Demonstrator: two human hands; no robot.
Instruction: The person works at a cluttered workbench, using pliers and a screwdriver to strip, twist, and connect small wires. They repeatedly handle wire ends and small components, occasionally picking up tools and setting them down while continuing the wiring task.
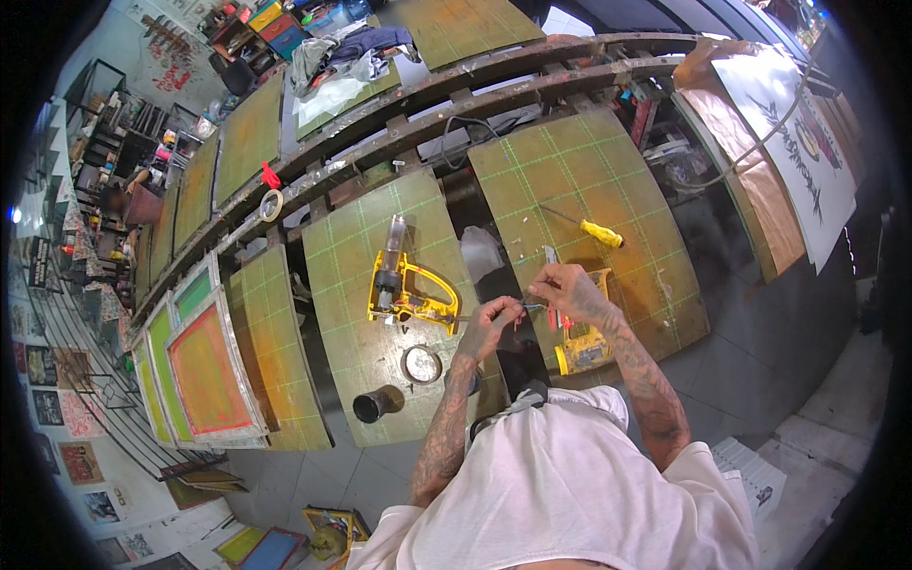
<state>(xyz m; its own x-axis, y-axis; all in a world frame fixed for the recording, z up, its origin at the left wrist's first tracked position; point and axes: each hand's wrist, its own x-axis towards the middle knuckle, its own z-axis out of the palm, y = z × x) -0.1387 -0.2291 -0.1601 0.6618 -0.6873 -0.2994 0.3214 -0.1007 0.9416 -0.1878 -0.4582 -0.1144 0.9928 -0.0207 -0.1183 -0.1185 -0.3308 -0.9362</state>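
My left hand (pixel 494 324) and my right hand (pixel 574 291) are close together over the gap between two boards, fingers pinched. A thin bluish piece shows between them, too small to name. Just by my right hand lie a red-handled tool (pixel 554 317), partly hidden, and a yellow tool housing (pixel 585 350). Beyond them rests a screwdriver (pixel 601 234) with a yellow handle. To the left of my left hand, a yellow power tool (pixel 388 281) with a looped handle lies on its board, inner parts exposed. A round metal dish (pixel 421 365) and a black cup (pixel 370 407) stand nearer me.
The boards (pixel 332 256) carry green grid lines, with dark gaps between them. A dark metal rail (pixel 418 123) runs behind, with a tape roll (pixel 272 204) on it. Framed screens (pixel 214 366) lean at left. Printed paper (pixel 798 152) lies at right; clothes (pixel 356 52) are piled at the back.
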